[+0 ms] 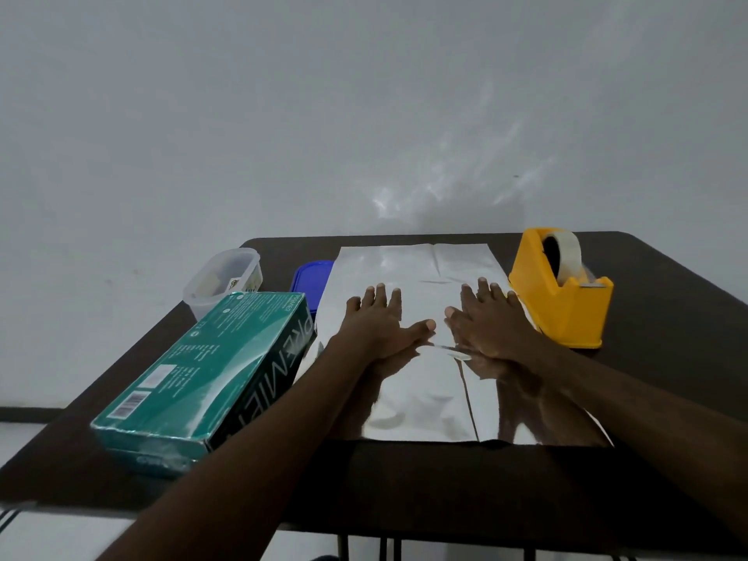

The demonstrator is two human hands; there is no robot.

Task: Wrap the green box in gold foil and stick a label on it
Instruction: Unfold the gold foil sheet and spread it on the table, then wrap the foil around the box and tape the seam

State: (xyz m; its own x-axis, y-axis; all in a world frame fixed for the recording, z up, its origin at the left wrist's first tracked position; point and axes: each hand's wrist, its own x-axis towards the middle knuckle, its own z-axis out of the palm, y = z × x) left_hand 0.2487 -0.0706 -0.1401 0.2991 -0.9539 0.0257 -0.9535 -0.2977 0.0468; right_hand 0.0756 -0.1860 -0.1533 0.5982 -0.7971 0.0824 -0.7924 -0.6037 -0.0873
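A shiny foil sheet (pixel 409 273) lies flat in the middle of the dark table (pixel 668 317); it looks silvery in this light. My left hand (pixel 378 323) and my right hand (pixel 485 321) both rest palm down on the sheet, side by side, fingers spread and pointing away from me, holding nothing. The green box (pixel 194 382) lies on its side to the left of the foil, its near corner at the table's front left. No label can be picked out.
A yellow tape dispenser (pixel 560 293) with a roll of clear tape stands right of the foil, close to my right hand. A clear plastic tub (pixel 222 279) and a blue lid (pixel 309 279) sit behind the box. A pale wall stands beyond the table's far edge.
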